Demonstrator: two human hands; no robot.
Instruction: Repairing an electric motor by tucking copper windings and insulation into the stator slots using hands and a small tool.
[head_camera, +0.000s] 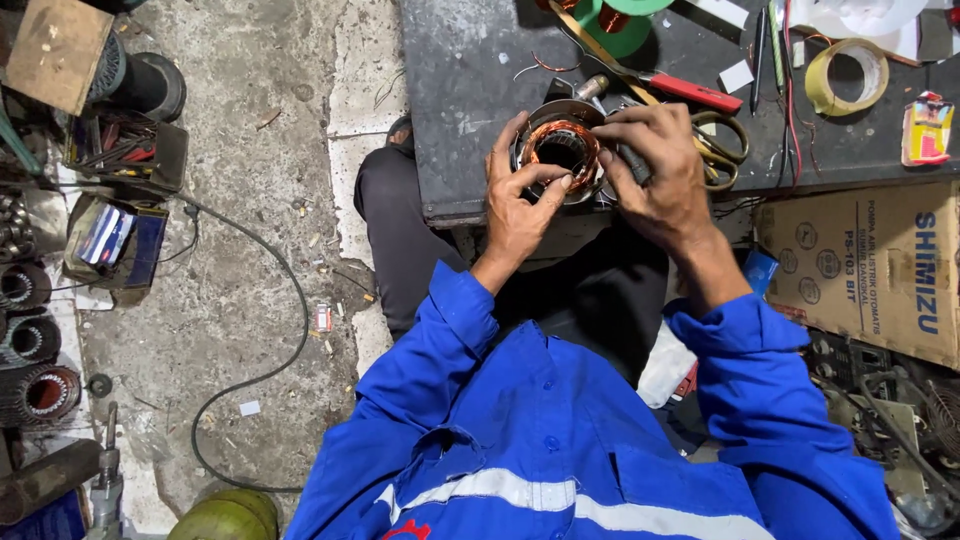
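Both hands on a round metal motor stator wound with copper wire (560, 150).

Left hand (520, 195) gripping its near rim, right hand (655, 165) cupped against its side; yellow-handled scissors (722, 152) just beside, on dark worn metal table (460, 100).

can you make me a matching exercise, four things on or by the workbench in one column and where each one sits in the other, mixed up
Things:
1. motor stator with copper windings
2. roll of tape
3. scissors
4. cardboard box

Places:
A. lying just right of the right hand
B. below the dark workbench edge, at the right
C. between the left hand and the right hand
D. far side of the bench, toward its right end

Pairs: 1-C, 2-D, 3-A, 4-B
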